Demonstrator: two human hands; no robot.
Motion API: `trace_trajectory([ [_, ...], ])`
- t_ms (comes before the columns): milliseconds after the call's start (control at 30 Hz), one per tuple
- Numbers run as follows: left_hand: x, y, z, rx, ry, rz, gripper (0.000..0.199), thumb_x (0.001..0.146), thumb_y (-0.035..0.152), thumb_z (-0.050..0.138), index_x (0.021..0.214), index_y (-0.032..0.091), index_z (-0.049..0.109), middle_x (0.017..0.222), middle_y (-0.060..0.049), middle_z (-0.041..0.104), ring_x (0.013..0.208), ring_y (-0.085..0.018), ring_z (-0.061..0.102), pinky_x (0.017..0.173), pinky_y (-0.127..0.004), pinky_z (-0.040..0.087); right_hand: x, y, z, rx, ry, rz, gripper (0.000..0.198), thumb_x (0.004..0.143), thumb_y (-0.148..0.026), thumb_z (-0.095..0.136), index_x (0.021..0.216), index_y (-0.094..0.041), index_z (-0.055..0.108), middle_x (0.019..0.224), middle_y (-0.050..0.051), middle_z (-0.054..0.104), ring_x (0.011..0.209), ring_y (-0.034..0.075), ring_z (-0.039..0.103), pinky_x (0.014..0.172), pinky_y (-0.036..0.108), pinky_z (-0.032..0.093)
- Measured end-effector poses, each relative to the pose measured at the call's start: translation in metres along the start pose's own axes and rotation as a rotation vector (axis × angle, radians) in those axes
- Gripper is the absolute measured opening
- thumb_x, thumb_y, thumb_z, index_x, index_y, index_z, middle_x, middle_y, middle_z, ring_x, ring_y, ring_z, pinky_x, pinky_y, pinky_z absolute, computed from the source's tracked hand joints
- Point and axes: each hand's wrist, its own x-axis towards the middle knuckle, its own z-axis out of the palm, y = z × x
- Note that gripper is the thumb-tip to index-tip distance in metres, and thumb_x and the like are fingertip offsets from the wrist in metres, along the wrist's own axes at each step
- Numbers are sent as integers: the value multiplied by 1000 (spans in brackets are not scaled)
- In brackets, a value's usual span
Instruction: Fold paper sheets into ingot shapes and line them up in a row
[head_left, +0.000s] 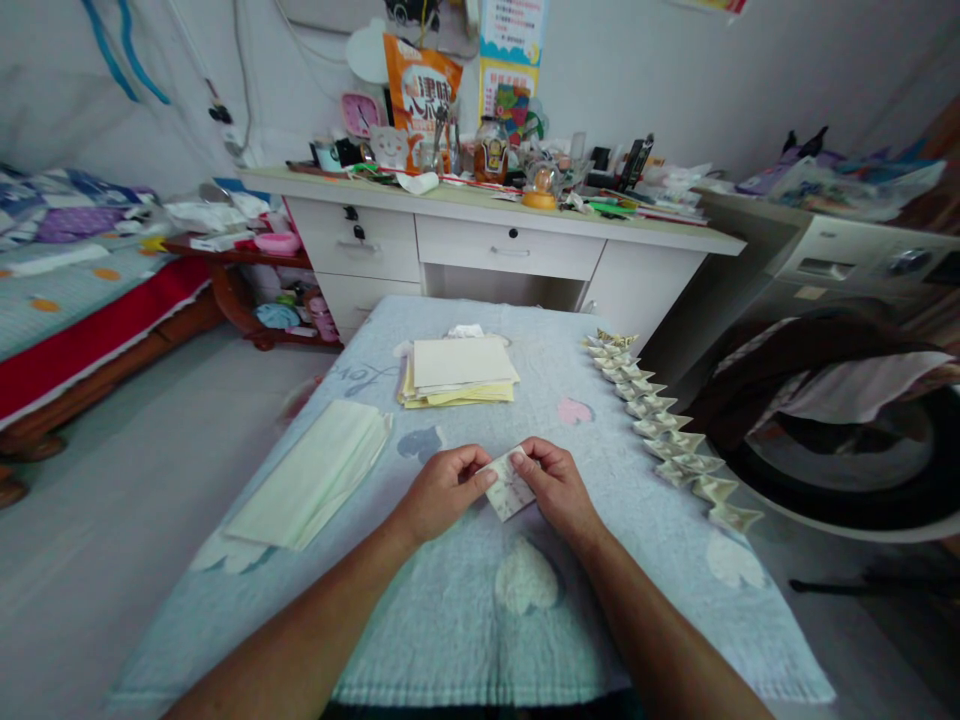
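Taking the paper stack (465, 364) as landmark, the small folded paper (508, 492) is nearer the person than it, above the cloth-covered bench (420, 630). The left hand (442, 490) pinches its left corner and the right hand (559, 492) its upper right edge, fingers closed on it at both sides. The step appears to be creasing or shaping; the next move likely calls for edges kept aligned under light thumb pressure. Long pale sheets (311, 475) lie left of the stack, a row of pointed folded pieces (651, 408) right.
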Motion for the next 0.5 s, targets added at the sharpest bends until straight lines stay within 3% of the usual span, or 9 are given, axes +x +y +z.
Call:
trace_trajectory([
  [267, 2, -2, 2, 10, 32, 1, 27, 84, 38, 55, 69, 16, 53, 62, 4, 48, 59, -10, 42, 56, -21, 34, -2, -1, 1, 20, 12, 10, 34, 79, -50, 64, 69, -18, 57, 56, -4, 48, 50, 9, 41, 48, 21, 34],
  [500, 2, 2, 4, -5, 49, 51, 17, 81, 33, 59, 80, 17, 55, 70, 3, 51, 67, -11, 48, 63, -21, 39, -2, 0, 2, -90, -15, -55, 31, 82, -47, 62, 72, -18, 62, 61, -2, 52, 57, 11, 44, 54, 21, 37],
])
